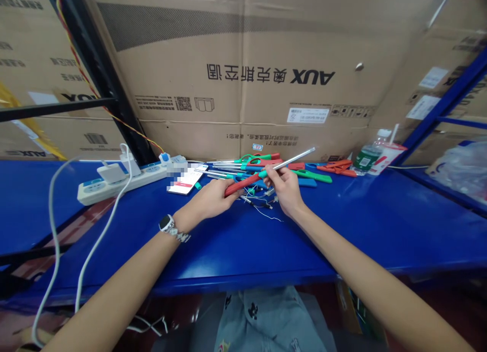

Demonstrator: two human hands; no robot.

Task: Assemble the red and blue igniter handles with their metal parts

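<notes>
A long-nosed lighter with a red handle, a green collar and a silver metal tube is held tilted above the blue table, its tube pointing up to the right. My left hand wraps round the red handle. Near the green collar, the fingers of my right hand close on the base of the tube. Beneath and between the hands lie small loose parts with thin white wires, partly hidden. Behind them is a pile of lighter parts with green, red and blue handles and metal tubes.
Orange plastic pieces, a plastic bottle and a red-and-white cup stand at the right rear. A white power strip with cables and a card lie left. Large cardboard boxes wall the back.
</notes>
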